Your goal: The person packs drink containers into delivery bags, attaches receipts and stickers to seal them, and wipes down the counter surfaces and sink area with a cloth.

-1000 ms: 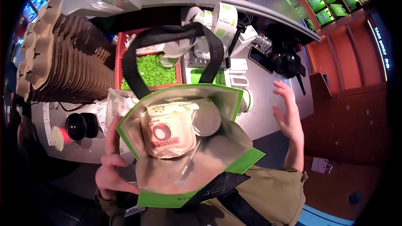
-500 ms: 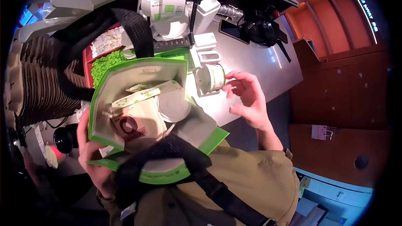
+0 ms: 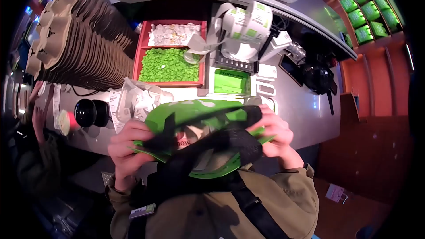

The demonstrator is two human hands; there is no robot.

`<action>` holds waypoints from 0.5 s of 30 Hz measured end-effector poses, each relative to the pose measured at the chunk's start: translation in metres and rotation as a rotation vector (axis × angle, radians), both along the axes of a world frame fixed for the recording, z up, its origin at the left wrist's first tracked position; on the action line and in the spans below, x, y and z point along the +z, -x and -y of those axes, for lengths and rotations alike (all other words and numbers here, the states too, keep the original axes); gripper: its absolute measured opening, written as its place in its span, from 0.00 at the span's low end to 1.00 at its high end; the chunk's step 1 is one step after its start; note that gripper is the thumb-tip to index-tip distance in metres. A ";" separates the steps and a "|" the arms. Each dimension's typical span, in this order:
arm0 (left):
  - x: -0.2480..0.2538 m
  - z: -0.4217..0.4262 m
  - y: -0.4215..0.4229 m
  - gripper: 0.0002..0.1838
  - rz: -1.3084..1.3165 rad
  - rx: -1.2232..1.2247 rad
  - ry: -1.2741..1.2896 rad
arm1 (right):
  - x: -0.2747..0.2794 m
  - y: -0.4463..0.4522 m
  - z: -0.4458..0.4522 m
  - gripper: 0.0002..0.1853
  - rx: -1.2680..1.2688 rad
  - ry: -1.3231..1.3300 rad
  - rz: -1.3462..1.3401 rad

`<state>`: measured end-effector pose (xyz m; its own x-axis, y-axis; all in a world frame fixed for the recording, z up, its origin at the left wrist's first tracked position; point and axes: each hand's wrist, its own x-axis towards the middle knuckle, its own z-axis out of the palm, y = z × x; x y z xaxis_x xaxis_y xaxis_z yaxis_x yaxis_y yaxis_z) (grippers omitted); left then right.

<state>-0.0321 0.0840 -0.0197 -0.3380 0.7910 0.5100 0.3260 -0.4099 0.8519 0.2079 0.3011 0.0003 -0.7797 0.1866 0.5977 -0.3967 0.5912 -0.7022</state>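
A green bag [image 3: 195, 108] with black handles [image 3: 212, 137] is in front of my chest, its opening narrowed and partly covered by the blurred handles. Inside, part of a box [image 3: 183, 139] with red lettering shows; the rest of the contents is hidden. My left hand [image 3: 130, 146] grips the bag's left edge, fingers closed. At the right edge, my right hand [image 3: 274, 135] is closed on the bag near a handle. Behind my right hand, a round white container [image 3: 269, 103] is partly hidden.
Stacked brown cup carriers [image 3: 88, 44] stand at the left. Behind the bag are a red tray [image 3: 201, 31] of green and white pieces, label rolls [image 3: 248, 22] and a clear tub [image 3: 128, 102]. Another person's hand [image 3: 39, 115] shows far left.
The bag's wide opening has narrowed, and the handles have come together over it. My right hand has moved from the round container to the bag and closed on it.
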 end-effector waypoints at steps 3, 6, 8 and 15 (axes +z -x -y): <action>0.004 0.002 -0.008 0.11 -0.052 0.151 -0.002 | 0.006 0.000 0.001 0.12 -0.109 0.028 0.003; 0.008 0.005 -0.009 0.08 -0.084 0.155 0.050 | 0.000 -0.005 0.000 0.11 -0.089 0.167 0.028; 0.013 0.009 -0.006 0.08 -0.081 0.124 0.173 | 0.005 -0.003 -0.002 0.09 -0.044 0.246 0.083; 0.013 0.007 0.008 0.18 -0.101 -0.101 -0.104 | 0.025 0.009 -0.017 0.10 0.158 0.256 0.245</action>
